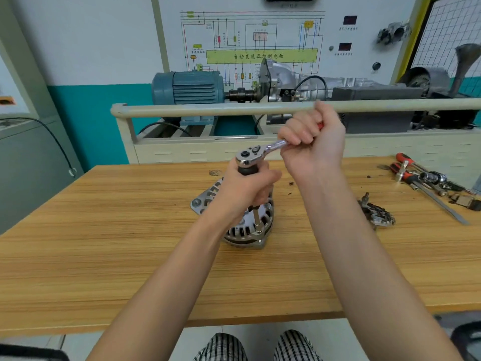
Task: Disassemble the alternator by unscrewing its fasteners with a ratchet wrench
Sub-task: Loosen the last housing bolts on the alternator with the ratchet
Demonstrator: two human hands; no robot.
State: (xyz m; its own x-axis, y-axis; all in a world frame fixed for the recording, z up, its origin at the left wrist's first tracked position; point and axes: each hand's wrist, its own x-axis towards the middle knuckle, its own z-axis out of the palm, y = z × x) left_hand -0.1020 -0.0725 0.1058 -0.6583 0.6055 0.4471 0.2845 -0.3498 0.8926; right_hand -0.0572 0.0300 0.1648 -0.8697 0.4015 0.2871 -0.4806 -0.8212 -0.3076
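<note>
**Both hands on the wrench over the alternator**

The alternator (247,227) sits near the middle of the wooden table (104,230). Above the alternator, the left hand (250,188) curls round the upright black extension under the head of the ratchet wrench (251,155); the bar's socket end meets a fastener on the alternator's near rim. The right hand (312,142) grips the wrench handle, up and right of the alternator. Right of the alternator lies a removed metal part (377,213); farther right, a pile of screwdrivers and sockets (426,178).
</note>
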